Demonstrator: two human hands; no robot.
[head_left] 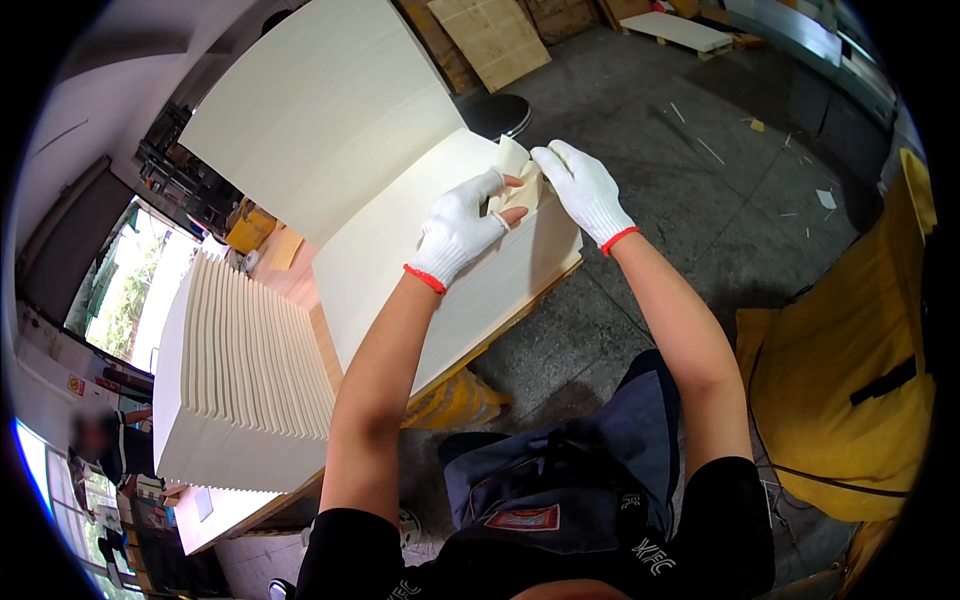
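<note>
Both my hands wear white knitted gloves with red cuffs; the left glove leaves the thumb tip and a fingertip bare. A folded, crumpled piece of cream paper [522, 190] lies between them at the far right end of a tall block of large cream sheets [405, 250]. My left hand [465, 220] has its bare thumb and finger closed about the near side of the crumpled paper. At its right edge, my right hand [582, 188] curls round the paper, with the fingertips partly hidden. Behind them, a large pale sheet or bundle of sheets [325, 105] stands raised.
On the left of the wooden table [290, 265] stands a thick stack with rippled edges [255, 350]. A round black stool top [500, 115] is beyond the block. Yellow fabric [845, 390] hangs at the right. A person [125, 440] is at far left. Paper scraps [825, 199] litter the floor.
</note>
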